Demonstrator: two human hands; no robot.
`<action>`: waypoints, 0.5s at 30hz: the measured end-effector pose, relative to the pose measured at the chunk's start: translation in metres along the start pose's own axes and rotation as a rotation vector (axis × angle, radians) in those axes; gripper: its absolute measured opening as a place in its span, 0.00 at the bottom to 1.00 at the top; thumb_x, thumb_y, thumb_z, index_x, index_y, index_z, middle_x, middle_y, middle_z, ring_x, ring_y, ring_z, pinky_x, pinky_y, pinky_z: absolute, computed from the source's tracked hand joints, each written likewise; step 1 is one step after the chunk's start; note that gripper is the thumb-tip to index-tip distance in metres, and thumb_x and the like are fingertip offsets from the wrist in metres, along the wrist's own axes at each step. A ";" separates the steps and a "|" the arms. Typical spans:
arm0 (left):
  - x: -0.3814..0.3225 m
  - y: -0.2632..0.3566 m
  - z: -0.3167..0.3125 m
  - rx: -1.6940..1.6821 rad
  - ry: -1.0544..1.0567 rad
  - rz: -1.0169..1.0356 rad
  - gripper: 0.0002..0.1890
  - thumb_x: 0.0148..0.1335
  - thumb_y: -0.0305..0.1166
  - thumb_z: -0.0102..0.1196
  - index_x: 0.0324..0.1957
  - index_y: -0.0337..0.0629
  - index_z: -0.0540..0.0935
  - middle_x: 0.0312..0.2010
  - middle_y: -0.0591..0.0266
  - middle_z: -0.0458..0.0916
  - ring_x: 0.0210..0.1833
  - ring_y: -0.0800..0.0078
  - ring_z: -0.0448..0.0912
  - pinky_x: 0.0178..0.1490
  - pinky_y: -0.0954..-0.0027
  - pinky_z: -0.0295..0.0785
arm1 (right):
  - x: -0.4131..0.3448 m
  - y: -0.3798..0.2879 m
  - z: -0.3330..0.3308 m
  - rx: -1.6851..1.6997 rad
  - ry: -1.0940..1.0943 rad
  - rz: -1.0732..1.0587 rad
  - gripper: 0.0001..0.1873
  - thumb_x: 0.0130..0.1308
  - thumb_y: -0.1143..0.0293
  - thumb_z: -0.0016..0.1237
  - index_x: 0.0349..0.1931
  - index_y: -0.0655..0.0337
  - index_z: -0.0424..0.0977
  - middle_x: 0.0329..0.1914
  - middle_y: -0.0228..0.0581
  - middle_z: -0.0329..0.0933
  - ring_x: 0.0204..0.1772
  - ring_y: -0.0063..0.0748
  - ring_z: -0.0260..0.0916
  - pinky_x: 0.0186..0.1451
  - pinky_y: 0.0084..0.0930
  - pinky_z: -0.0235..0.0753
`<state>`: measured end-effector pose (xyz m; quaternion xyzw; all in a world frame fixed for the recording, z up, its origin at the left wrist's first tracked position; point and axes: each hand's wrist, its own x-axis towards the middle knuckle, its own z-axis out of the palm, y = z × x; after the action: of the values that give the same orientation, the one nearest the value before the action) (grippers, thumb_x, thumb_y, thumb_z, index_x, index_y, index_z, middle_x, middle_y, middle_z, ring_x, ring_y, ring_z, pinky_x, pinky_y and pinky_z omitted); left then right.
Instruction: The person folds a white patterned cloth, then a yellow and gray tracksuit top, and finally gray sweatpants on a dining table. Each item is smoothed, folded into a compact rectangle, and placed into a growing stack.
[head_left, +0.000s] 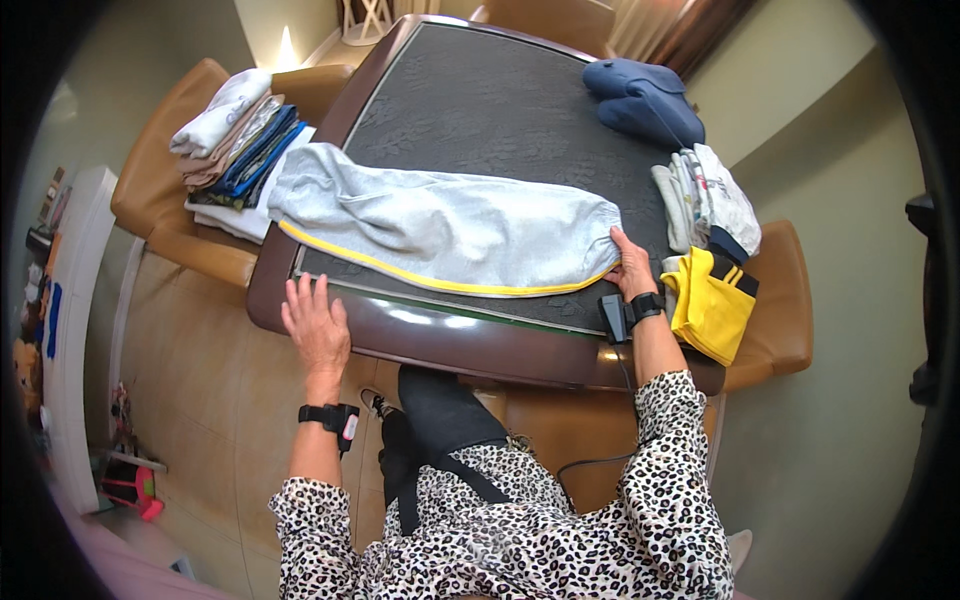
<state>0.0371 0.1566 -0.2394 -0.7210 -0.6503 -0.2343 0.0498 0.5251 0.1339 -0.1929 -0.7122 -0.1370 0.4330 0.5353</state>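
Observation:
Light grey sweatpants (450, 225) with yellow piping along the near edge lie lengthwise across the table (450, 337). Wrinkles gather at their wide left end, and the gathered cuff is at the right. My right hand (631, 264) grips the cuff, thumb on top and the other fingers partly hidden. Over the table's near left edge, my left hand (316, 326) is spread flat with nothing in it, just below the yellow piping. Whether it touches the wood I cannot tell.
At left, a stack of folded clothes (240, 150) rests by a tan leather chair (157, 180). Along the right edge are a blue bundle (645, 101), folded light clothes (705, 195) and a folded yellow garment (709, 304). A black cable (592, 465) runs from my right wrist.

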 end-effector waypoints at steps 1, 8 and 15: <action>0.000 -0.001 0.000 0.014 0.016 0.002 0.23 0.61 0.36 0.50 0.59 0.45 0.70 0.64 0.56 0.63 0.71 0.53 0.54 0.69 0.46 0.50 | 0.002 0.000 0.003 0.051 -0.091 -0.009 0.20 0.57 0.56 0.58 0.42 0.62 0.74 0.36 0.39 0.79 0.34 0.33 0.79 0.35 0.32 0.79; 0.002 0.001 0.001 -0.012 0.021 -0.020 0.23 0.59 0.38 0.50 0.58 0.46 0.72 0.63 0.55 0.64 0.70 0.53 0.55 0.69 0.47 0.50 | 0.007 0.004 -0.003 0.023 -0.147 0.078 0.16 0.60 0.59 0.55 0.44 0.58 0.72 0.37 0.38 0.80 0.35 0.33 0.80 0.35 0.34 0.81; -0.002 -0.002 0.007 0.020 0.074 -0.015 0.23 0.59 0.39 0.51 0.57 0.47 0.73 0.62 0.57 0.65 0.70 0.54 0.56 0.68 0.47 0.51 | 0.009 -0.001 -0.004 -0.371 0.018 -0.249 0.13 0.57 0.62 0.57 0.35 0.63 0.75 0.25 0.33 0.76 0.26 0.23 0.73 0.24 0.22 0.72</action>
<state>0.0370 0.1575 -0.2470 -0.7063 -0.6557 -0.2547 0.0794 0.5337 0.1378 -0.1965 -0.7797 -0.2966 0.3246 0.4458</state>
